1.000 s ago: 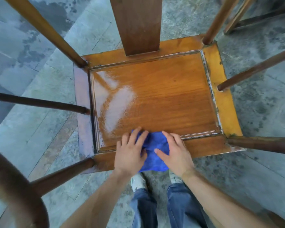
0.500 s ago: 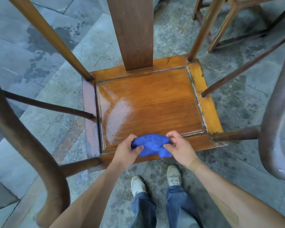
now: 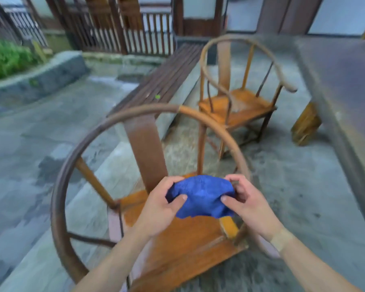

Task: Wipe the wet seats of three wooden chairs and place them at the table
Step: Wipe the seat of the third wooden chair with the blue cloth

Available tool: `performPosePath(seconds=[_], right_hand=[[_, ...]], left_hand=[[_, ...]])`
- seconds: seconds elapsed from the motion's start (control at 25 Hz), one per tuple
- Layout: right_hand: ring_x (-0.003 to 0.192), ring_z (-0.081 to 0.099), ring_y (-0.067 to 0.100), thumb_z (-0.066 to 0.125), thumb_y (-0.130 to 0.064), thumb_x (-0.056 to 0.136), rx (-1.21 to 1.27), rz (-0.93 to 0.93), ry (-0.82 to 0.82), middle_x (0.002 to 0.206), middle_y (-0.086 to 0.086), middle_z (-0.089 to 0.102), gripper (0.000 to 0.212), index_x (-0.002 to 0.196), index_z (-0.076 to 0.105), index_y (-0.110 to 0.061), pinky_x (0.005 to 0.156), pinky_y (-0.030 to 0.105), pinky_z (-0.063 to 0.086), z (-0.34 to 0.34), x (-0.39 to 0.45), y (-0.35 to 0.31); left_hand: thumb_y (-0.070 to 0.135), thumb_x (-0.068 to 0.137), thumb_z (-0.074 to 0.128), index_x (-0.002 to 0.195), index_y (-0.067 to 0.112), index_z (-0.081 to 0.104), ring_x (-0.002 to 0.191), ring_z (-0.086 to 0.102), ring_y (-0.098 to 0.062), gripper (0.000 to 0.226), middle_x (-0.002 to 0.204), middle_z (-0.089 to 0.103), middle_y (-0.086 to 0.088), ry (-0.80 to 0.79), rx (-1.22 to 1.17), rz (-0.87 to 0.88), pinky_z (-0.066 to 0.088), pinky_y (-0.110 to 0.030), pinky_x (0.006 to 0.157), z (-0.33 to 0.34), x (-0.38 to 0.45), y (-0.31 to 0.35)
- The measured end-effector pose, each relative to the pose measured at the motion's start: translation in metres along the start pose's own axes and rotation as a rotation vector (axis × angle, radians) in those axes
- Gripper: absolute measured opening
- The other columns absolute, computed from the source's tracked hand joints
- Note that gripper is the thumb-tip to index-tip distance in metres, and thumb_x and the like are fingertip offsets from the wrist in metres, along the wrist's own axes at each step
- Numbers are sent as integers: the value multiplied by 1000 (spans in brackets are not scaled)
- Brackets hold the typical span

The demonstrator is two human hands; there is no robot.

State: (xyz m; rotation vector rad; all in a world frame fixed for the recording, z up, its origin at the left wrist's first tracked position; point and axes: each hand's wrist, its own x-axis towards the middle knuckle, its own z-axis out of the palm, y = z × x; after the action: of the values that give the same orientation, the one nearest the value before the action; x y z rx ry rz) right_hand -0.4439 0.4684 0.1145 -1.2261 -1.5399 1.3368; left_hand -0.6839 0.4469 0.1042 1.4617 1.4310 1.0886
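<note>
Both hands pinch a bunched blue cloth above the near chair's seat.

Left hand and right hand each clamp one side of the cloth, thumbs on top, fingers curled under; nubby terry weave, held clear of the wood. Near chair: curved horseshoe rail, broad flat back splat, round spindles, glossy orange-brown plank seat with a framed edge. Second chair of the same shape stands farther off, upright, beside the dark table at right. Slatted wooden bench behind it. Grey stone paving, blotchy; railing blurred at the far end.
</note>
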Motion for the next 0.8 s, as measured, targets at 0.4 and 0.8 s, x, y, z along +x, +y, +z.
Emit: performPosePath(seconds=[0.4, 0.8], right_hand=[[84, 67, 14, 71, -12, 90, -5, -285, 378, 92, 3, 75, 31, 94, 61, -41, 84, 38, 53, -115, -60, -147], [93, 70, 27, 71, -19, 91, -166, -349, 616, 96, -3, 75, 23, 98, 58, -36, 91, 52, 54, -285, -113, -157]], left_hand=[[-5, 87, 68, 112, 19, 62, 99, 63, 3, 35, 105, 69, 16, -136, -92, 343, 44, -9, 87, 51, 37, 205], [6, 78, 68, 113, 24, 62, 105, 64, -2, 40, 112, 69, 5, -238, -196, 517, 45, -14, 93, 212, 69, 302]])
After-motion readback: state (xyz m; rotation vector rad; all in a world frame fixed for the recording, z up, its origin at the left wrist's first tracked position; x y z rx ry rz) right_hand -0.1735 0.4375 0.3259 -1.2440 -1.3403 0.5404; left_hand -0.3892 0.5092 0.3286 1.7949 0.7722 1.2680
